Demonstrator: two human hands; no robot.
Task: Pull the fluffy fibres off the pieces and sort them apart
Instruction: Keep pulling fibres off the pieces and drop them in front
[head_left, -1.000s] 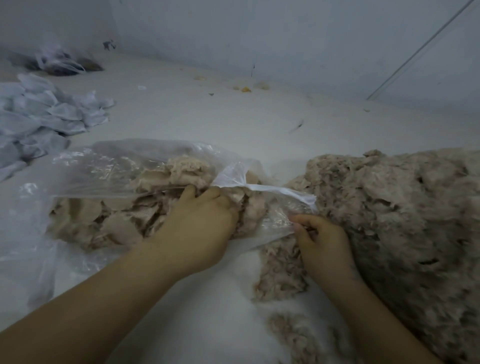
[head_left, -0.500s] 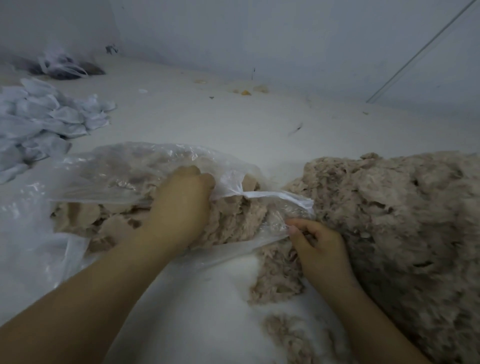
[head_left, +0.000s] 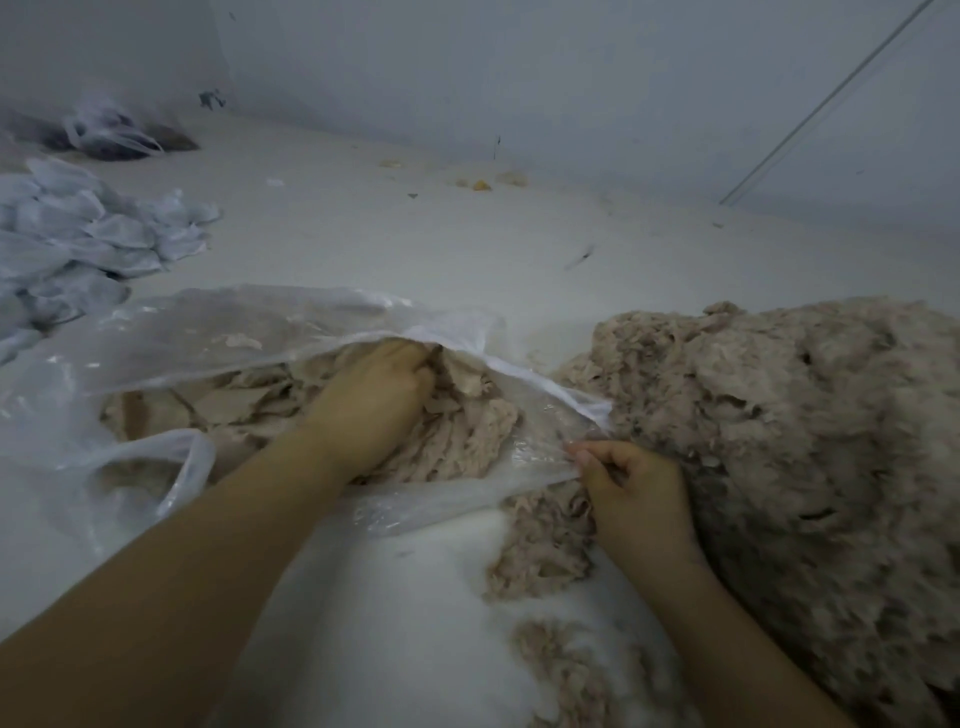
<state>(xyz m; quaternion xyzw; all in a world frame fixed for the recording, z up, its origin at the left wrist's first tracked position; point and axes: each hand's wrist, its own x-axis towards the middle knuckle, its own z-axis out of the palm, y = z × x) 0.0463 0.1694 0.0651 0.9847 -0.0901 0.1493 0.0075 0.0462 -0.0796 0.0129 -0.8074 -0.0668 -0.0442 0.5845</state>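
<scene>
Left hand: the left hand is reached deep into the mouth of the clear plastic bag, knuckles up, fingers curled down into the beige pieces inside; it grips a clump of them near the bag's far rim. The forearm runs in from the lower left corner, bare, angled up and to the right.
Right hand: the right hand lies just right of the bag's mouth, fingers bent, thumb and forefinger pinching the bag's lower lip and holding it out towards the fibre heap. Its forearm comes from the bottom edge, right of centre.
Hands together: apart, the bag's opening between them.
Pieces: flat beige scraps and woolly bits packed inside the bag, at the middle of the white surface, towards its left.
Fluffy fibres: a big pinkish-beige heap of fluffy fibres fills the right side, touching the right hand's knuckles; smaller tufts trail along the near edge below that hand.
Bag handle: a loop lies beside the left forearm.
Far left: a pile of pale crumpled bags along the left edge; a darker bundle in the far left corner.
</scene>
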